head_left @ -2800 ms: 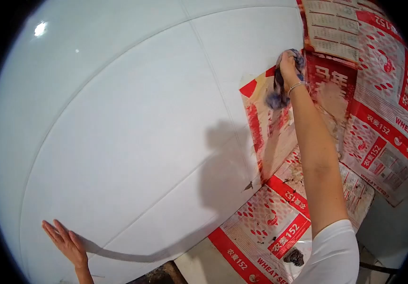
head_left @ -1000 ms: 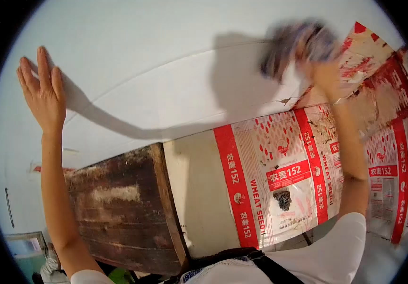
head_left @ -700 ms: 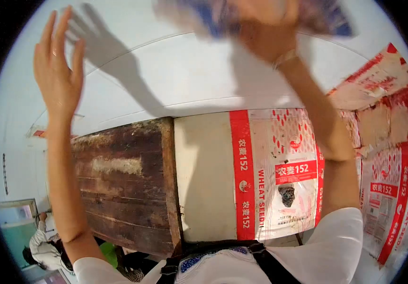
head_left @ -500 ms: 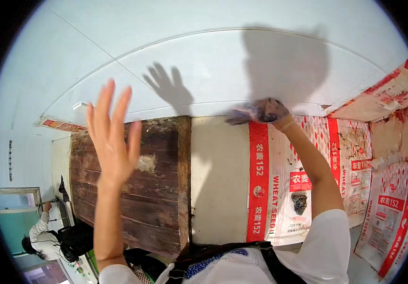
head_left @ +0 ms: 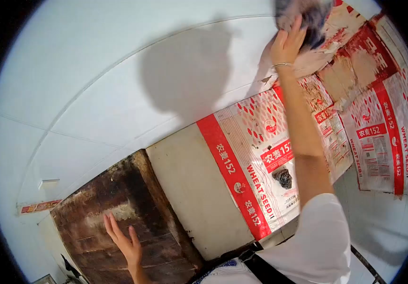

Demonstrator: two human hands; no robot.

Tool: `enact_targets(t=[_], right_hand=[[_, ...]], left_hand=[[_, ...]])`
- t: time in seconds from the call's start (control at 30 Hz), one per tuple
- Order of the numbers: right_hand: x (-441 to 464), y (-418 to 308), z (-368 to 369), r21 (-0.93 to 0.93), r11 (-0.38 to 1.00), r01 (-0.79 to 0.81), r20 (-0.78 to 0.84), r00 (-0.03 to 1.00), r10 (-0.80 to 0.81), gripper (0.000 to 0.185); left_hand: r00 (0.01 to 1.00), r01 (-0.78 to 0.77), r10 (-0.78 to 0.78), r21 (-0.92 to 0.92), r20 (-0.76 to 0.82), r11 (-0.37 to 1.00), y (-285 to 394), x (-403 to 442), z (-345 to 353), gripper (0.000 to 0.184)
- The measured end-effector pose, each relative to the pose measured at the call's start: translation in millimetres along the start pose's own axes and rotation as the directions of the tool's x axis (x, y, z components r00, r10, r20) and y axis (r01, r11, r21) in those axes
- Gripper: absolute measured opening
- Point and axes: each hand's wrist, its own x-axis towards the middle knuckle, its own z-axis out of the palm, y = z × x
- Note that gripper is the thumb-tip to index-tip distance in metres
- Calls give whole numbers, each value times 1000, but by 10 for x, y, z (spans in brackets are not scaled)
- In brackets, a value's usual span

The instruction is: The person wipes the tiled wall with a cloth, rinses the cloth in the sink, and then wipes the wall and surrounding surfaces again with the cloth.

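Note:
My right hand [head_left: 286,46] is raised to the white wall at the upper right, its fingers pressed on a crumpled dark grey cloth [head_left: 303,19] that is blurred by motion. The cloth lies close to the torn, red-stained paper on the wall. My left hand [head_left: 125,239] is open and holds nothing, fingers spread, above the dark brown wooden board [head_left: 161,251] at the lower left. On the red and white wheat seed sack [head_left: 260,125] below my right arm lies a small dark, mesh-like clump [head_left: 283,179].
A bare cream surface [head_left: 194,184] lies between the board and the sack. More printed sacking [head_left: 379,137] hangs at the right, under torn red paper [head_left: 369,52]. The white wall [head_left: 95,57] rises behind, with a small white fitting [head_left: 48,182] at left.
My right hand has moved up and right along the wall with the cloth. My left hand has dropped lower over the board. The view has turned to the right and tilted.

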Motion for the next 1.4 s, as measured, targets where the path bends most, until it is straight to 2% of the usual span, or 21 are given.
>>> enact_targets(t=[0.17,0.27,0.33,0.37,0.43,0.47,0.5,0.57,0.6,0.63,0.67,0.73,0.77,0.87,0.9,0.97,1.1,1.13,1.2,1.3,1.4], right_hand=[[-1849,427,766,389,465,-795,161,555,816,58],[-3013,98,1146,140,579,-803,405,580,706,49],[-1843,-912,79,264,594,-760,661,591,463,39],[-1739,-1032,115,372,868,-329,261,935,242,31],[-892,-900,18,-88,942,325,184,935,-305,25],[-256,-933,-164,-301,950,88,691,706,154,20],[-114,-660,-14,-33,993,110,177,979,-102,21],[593,-502,-138,193,905,-379,132,924,359,30],[611,770,385,-440,897,-43,30,998,63,30],[456,222,110,-439,899,16,-62,997,-48,38],[262,172,202,-46,931,-363,-206,915,346,49],[-493,161,437,329,709,-624,-157,704,693,56],[-681,-501,223,585,277,-762,172,450,876,58],[-1967,-845,387,72,-523,-849,790,-272,549,44],[-2300,-1098,396,125,-707,-696,972,-56,228,43],[-2532,-1781,419,70,-771,-633,982,-91,164,34],[-1151,-2989,-221,409,-315,-856,908,347,236,23],[-1049,-3130,-282,548,54,-834,798,542,264,20],[-344,-3172,-248,820,548,-166,219,975,-33,18],[420,-3238,272,226,913,339,-187,935,-301,34],[449,-3349,139,-49,828,559,-242,797,-553,30]], left_hand=[[984,170,-172,26,47,985,57,-264,52,58],[986,156,-152,-46,73,987,44,-272,74,59],[985,156,-150,-77,83,985,98,-241,76,58],[978,190,-179,-107,107,976,157,-211,60,59],[964,245,-229,-121,133,962,186,-236,23,59],[971,216,-195,-164,135,963,139,-271,45,59],[977,192,-167,-205,134,960,84,-327,70,60],[980,185,-170,-151,107,971,71,-462,73,61],[958,272,-251,-169,137,947,115,-509,45,61],[931,354,-325,-186,167,917,134,-587,1,61],[930,359,-328,-217,166,908,41,-703,3,62],[936,348,-329,-179,128,920,-90,-901,54,61],[949,309,-295,-144,109,940,-112,-966,40,61],[920,388,-369,-174,129,905,-47,-908,-7,62],[935,352,-341,-134,98,926,-40,-923,-8,62],[906,423,-407,-169,118,890,-56,-872,-8,63],[941,337,-333,-230,55,913,-145,-1058,-100,62],[928,369,-368,-246,52,896,-248,-1131,-103,62],[893,444,-448,-230,41,866,-361,-1257,-131,64],[873,478,-488,-256,31,840,-490,-1445,-178,64],[834,533,-550,-306,35,789,-554,-1581,-173,65]])
